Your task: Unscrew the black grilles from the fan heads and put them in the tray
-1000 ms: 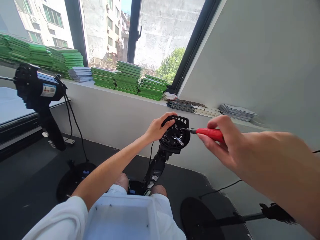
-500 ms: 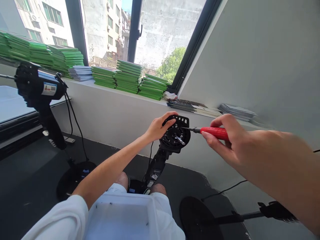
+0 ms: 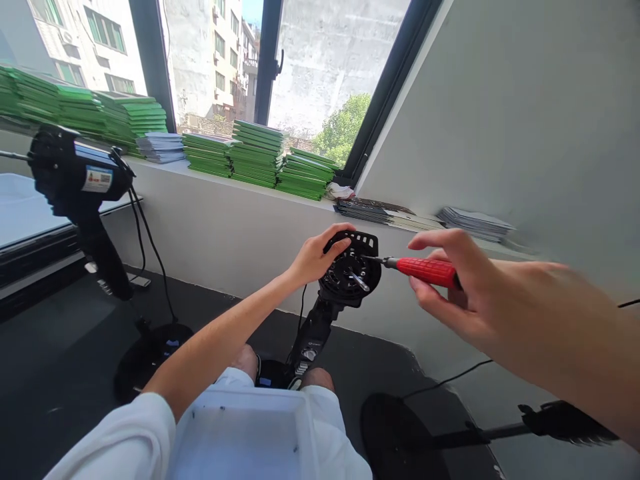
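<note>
My left hand [image 3: 314, 257] grips the top rim of a black round fan head [image 3: 349, 275] that stands on a black stem rising between my knees. Its front shows a hub with a short metal shaft. My right hand [image 3: 453, 293] is closed on a red-handled screwdriver [image 3: 425, 270]. The tool's metal tip touches the upper right of the fan head, just under the slotted black rim. A white tray [image 3: 245, 433] rests on my lap.
A second black fan head [image 3: 75, 175] on a stand with a cable is at the left. Green stacks [image 3: 257, 155] and paper piles [image 3: 473, 223] line the window ledge. A black round base [image 3: 397, 437] with a rod lies on the dark floor at right.
My right hand's fingers have shifted round the red handle, as in turning it. The tip stays at the same spot on the fan head. My left hand has not moved.
</note>
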